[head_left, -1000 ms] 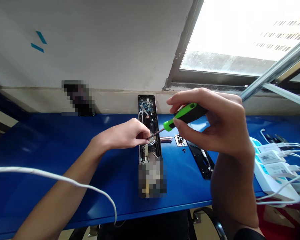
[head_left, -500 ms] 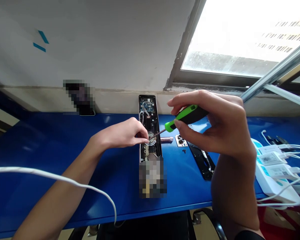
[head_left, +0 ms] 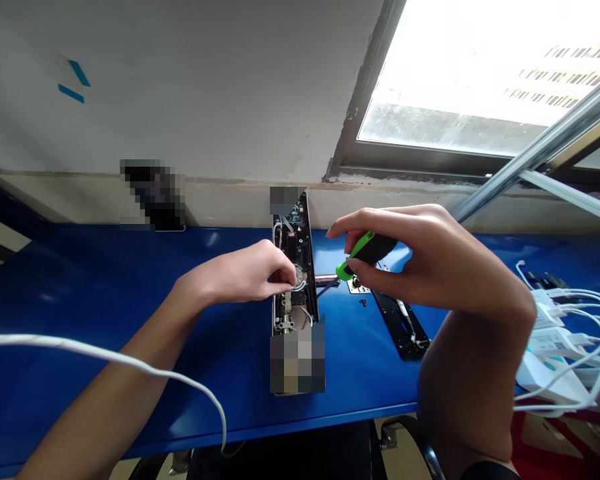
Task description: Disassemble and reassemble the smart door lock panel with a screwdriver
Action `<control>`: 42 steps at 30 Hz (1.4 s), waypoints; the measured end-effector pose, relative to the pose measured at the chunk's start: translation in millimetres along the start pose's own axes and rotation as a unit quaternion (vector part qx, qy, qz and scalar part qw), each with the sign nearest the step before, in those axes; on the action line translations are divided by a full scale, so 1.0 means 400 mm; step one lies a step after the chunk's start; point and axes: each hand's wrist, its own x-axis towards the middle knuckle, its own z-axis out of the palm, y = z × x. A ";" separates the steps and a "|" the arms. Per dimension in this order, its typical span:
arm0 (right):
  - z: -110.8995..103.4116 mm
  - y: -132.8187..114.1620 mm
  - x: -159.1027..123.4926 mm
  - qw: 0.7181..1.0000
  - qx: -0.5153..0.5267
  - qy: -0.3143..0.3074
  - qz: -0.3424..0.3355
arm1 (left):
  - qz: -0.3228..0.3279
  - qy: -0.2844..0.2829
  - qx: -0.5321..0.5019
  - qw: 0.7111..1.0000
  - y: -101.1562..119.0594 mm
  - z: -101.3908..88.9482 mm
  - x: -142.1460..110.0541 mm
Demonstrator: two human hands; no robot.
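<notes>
- Lying open on the blue tabletop [head_left: 130,283], a black case [head_left: 303,252] bares its white wires [head_left: 279,233].
- The left hand [head_left: 253,270] presses its fingertips together inside; any object there is indistinct.
- The right hand [head_left: 425,257] pinches a green-and-black screwdriver [head_left: 375,248], angled toward the case's right edge.
- Nearby lie screws [head_left: 363,303] and a black panel [head_left: 399,323].

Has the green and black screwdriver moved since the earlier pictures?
Yes, rightward: the tip of the screwdriver, earlier over the inside of the open black case, is now by its right edge.
</notes>
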 end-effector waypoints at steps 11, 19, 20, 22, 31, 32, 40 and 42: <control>-0.072 0.049 -0.088 0.995 -0.003 -0.045 0.090 | 0.067 -0.044 0.049 0.996 0.089 0.057 0.098; -0.076 0.145 -0.125 0.972 -0.026 -0.102 0.211 | 0.049 -0.094 0.133 0.985 0.111 0.116 0.273; -0.078 0.148 -0.126 0.973 -0.022 -0.096 0.211 | 0.044 -0.103 0.148 0.983 0.113 0.127 0.295; -0.081 0.150 -0.130 0.973 -0.016 -0.089 0.212 | 0.036 -0.121 0.178 0.976 0.118 0.148 0.330; -0.095 0.146 -0.156 0.971 0.006 -0.068 0.228 | 0.028 -0.141 0.193 0.971 0.112 0.193 0.381; -0.095 0.145 -0.157 0.971 0.007 -0.067 0.229 | 0.026 -0.139 0.191 0.971 0.110 0.194 0.382; -0.097 0.137 -0.149 0.974 0.006 -0.072 0.215 | 0.026 -0.108 0.177 0.978 0.094 0.188 0.353; -0.098 0.126 -0.139 0.977 0.002 -0.083 0.198 | 0.031 -0.080 0.165 0.983 0.096 0.166 0.323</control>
